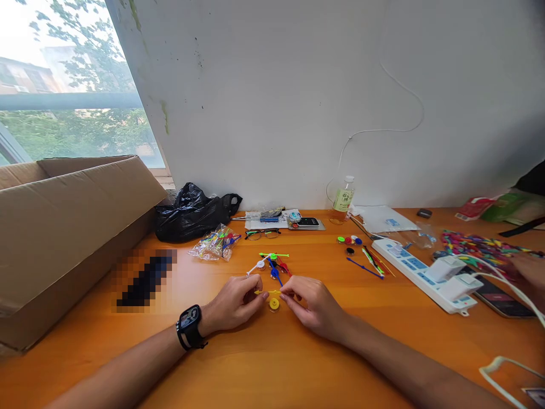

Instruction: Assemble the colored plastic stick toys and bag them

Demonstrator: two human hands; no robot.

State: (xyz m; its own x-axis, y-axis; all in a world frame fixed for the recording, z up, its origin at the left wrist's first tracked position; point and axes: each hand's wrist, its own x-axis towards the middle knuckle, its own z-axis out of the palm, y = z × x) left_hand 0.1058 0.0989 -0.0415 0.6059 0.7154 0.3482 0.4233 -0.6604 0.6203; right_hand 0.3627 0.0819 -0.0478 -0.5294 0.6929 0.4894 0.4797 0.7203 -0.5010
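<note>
A thin yellow plastic arrow point(272, 292) spans the gap between my two hands. My left hand point(232, 302) pinches its left end between thumb and fingers, and my right hand point(314, 304) pinches the right end. Just below the arrow, a round yellow base point(274, 305) sits on the wooden table. Beyond my fingers is a cluster of similar arrows on round bases: a blue arrow point(275, 275), a white arrow point(258, 265), a green arrow point(279, 255) and a red one point(284, 267) partly overlapped by the others.
Loose round bases point(349, 241) and several arrows point(371, 262) lie to the right, beside a white power strip point(426, 275). A bottle point(343, 200) and black bag point(193, 213) stand along the wall. Left is a cardboard box point(76, 238); another person's hand point(530, 275) is far right.
</note>
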